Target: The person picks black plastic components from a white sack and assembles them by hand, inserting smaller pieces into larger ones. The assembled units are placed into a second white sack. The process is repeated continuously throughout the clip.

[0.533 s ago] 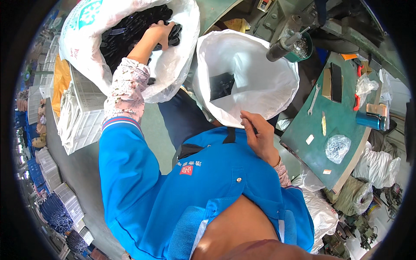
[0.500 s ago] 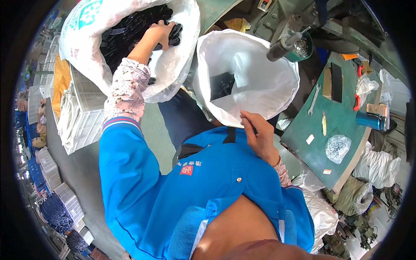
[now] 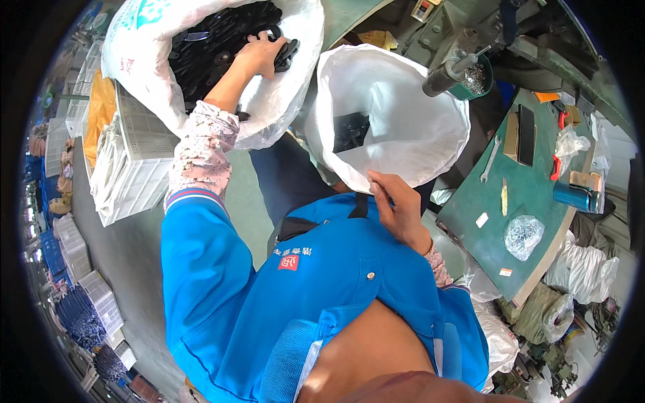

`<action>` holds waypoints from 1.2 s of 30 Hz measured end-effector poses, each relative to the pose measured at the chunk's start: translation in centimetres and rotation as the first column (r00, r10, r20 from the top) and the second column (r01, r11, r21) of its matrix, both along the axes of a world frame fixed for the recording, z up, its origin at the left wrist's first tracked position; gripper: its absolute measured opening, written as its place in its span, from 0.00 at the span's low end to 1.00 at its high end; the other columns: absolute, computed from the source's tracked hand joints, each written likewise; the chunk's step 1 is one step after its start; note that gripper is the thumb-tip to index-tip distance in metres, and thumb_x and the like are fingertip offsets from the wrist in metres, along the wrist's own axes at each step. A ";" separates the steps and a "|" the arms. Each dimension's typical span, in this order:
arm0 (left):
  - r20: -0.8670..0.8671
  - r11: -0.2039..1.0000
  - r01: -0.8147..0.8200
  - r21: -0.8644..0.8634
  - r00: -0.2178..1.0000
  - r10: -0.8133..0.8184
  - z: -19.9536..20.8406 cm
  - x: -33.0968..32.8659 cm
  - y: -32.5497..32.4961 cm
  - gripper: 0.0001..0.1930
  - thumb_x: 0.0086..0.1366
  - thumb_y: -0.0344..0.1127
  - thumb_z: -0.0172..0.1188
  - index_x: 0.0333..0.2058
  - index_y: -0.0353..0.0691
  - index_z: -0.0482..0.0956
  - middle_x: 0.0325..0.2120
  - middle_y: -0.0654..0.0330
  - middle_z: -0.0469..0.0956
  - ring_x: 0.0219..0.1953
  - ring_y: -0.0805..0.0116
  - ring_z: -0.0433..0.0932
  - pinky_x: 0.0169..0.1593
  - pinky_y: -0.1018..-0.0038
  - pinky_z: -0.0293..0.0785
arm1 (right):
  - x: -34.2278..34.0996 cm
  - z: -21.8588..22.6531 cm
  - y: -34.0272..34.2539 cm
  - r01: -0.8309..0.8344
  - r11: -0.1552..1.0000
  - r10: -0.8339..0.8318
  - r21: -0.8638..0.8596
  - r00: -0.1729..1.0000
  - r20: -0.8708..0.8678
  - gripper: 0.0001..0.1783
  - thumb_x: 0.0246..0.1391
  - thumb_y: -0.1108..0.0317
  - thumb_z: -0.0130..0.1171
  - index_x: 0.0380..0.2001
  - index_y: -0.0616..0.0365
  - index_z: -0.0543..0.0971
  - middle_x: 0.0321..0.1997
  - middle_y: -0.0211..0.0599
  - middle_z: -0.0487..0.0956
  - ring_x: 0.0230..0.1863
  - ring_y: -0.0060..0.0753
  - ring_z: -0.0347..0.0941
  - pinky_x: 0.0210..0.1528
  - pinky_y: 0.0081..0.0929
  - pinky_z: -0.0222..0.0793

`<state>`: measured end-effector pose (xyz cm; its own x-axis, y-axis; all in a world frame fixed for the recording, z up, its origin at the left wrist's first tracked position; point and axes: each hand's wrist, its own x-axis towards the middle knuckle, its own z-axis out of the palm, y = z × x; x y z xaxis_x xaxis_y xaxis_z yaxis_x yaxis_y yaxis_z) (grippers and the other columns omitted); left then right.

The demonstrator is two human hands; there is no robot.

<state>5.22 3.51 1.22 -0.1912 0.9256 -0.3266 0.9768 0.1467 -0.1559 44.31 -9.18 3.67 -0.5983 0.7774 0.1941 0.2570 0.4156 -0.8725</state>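
My left hand (image 3: 261,56) reaches into a large white plastic sack (image 3: 144,74) at the upper left. Its fingers are spread over a heap of small black pieces (image 3: 208,57), elongated in shape, and rest on the ones at the right side. My right hand (image 3: 401,207) is at the near rim of a second white bag (image 3: 430,148), in front of my body. Its thumb and forefinger are bent close together; anything between them is too small or hidden to see. A few black pieces (image 3: 352,130) lie at the bottom of this second bag.
White plastic crates (image 3: 138,134) stand at the left. On the right, a green bench (image 3: 470,215) bears a wrench (image 3: 490,160), a phone-like black slab (image 3: 524,134) and a clear bag of small parts (image 3: 524,236). A machine (image 3: 447,64) with a green cup of metal bits (image 3: 476,79) overhangs the second bag.
The whole view has shifted slightly, so things appear a little to the right. My left hand's fingers have spread out more over the black pieces. My right hand stays at the rim.
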 end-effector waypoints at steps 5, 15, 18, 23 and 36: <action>0.005 0.977 0.084 0.197 0.996 -0.086 -1.7 -0.1 -1.3 0.35 0.40 0.27 0.62 0.52 0.47 0.63 0.44 0.41 0.68 0.44 0.36 0.70 0.44 0.53 0.74 | -0.3 0.1 0.1 -0.043 0.999 0.043 0.029 0.999 -0.012 0.13 0.52 0.79 0.56 0.43 0.62 0.76 0.35 0.44 0.78 0.25 0.36 0.74 0.28 0.25 0.70; -0.005 0.900 0.117 0.420 0.992 -0.127 -1.6 0.9 -3.1 0.27 0.43 0.22 0.58 0.45 0.43 0.62 0.38 0.45 0.70 0.38 0.42 0.75 0.35 0.57 0.76 | -0.3 -0.2 -0.1 -0.050 0.998 0.050 0.029 0.999 -0.001 0.13 0.52 0.78 0.56 0.42 0.63 0.76 0.35 0.45 0.78 0.29 0.39 0.77 0.29 0.25 0.71; -0.050 0.907 0.139 0.398 0.990 -0.129 -1.4 1.4 -3.0 0.27 0.46 0.22 0.60 0.46 0.44 0.63 0.37 0.48 0.73 0.37 0.45 0.77 0.36 0.60 0.76 | -0.5 -0.3 -0.2 -0.065 0.997 0.065 0.032 0.998 -0.007 0.12 0.53 0.78 0.55 0.43 0.62 0.77 0.35 0.43 0.78 0.29 0.33 0.75 0.30 0.22 0.70; 0.010 0.926 0.104 0.362 0.993 -0.115 -1.2 0.6 -2.6 0.25 0.48 0.23 0.57 0.45 0.44 0.60 0.36 0.47 0.74 0.38 0.45 0.77 0.37 0.58 0.75 | -0.7 -0.7 -0.4 -0.081 0.995 0.081 0.066 0.997 -0.006 0.12 0.53 0.79 0.55 0.43 0.61 0.77 0.36 0.42 0.78 0.29 0.32 0.75 0.31 0.21 0.70; 0.921 0.593 -0.743 0.309 0.389 0.007 1.5 -5.3 -3.5 0.33 0.43 0.28 0.68 0.50 0.31 0.64 0.42 0.53 0.73 0.43 0.62 0.73 0.50 0.71 0.69 | -0.6 -0.7 -0.5 -0.087 0.995 0.085 0.043 0.996 0.030 0.12 0.52 0.77 0.56 0.41 0.61 0.77 0.34 0.45 0.78 0.31 0.44 0.77 0.32 0.29 0.72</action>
